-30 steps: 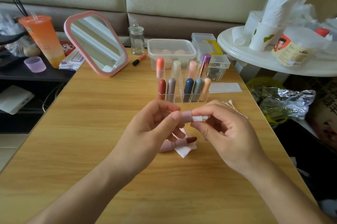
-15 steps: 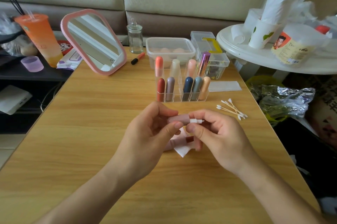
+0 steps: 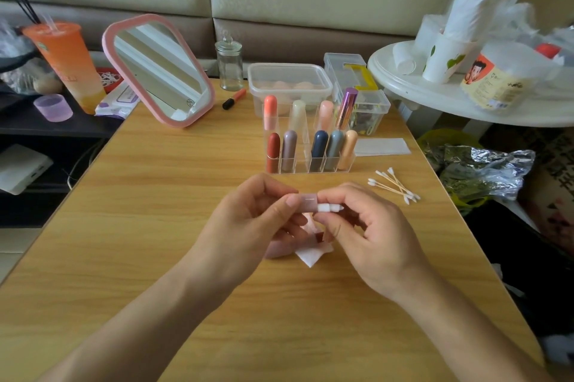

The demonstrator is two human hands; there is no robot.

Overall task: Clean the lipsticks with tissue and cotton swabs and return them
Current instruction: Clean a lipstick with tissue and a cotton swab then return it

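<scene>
Left hand (image 3: 248,220) grips a pink cap (image 3: 306,200) between thumb and fingertips and holds it level above the table (image 3: 155,195), with the open end facing right. Right hand (image 3: 372,235) pinches a short white roll (image 3: 329,208) between thumb and forefinger. The left end of the roll sits at the mouth of the cap. From my feed I cannot tell whether the roll is tissue or a swab head, nor how far it goes into the cap.

Directly below the hands a tissue (image 3: 312,256) lies flat on the table. An uncapped lipstick (image 3: 279,248) rests on it, its pink barrel to the left and its dark red tip to the right. The hands hide much of it.

Behind the hands stands a clear rack (image 3: 310,164) with capped lipsticks upright in two rows. The front row holds red, mauve, navy, grey-blue and peach. The back row holds coral, cream and pink, and a metallic purple tube (image 3: 347,108) leans to the right.

To the right of the rack, a small pile of cotton swabs (image 3: 394,186) lies on the table, apart from both hands. A flat white sheet (image 3: 382,147) lies just behind the swabs.

Further back I note a pink-framed mirror (image 3: 158,71), a glass jar (image 3: 229,63), a lidded plastic box (image 3: 289,80) and a pen (image 3: 234,99).
</scene>
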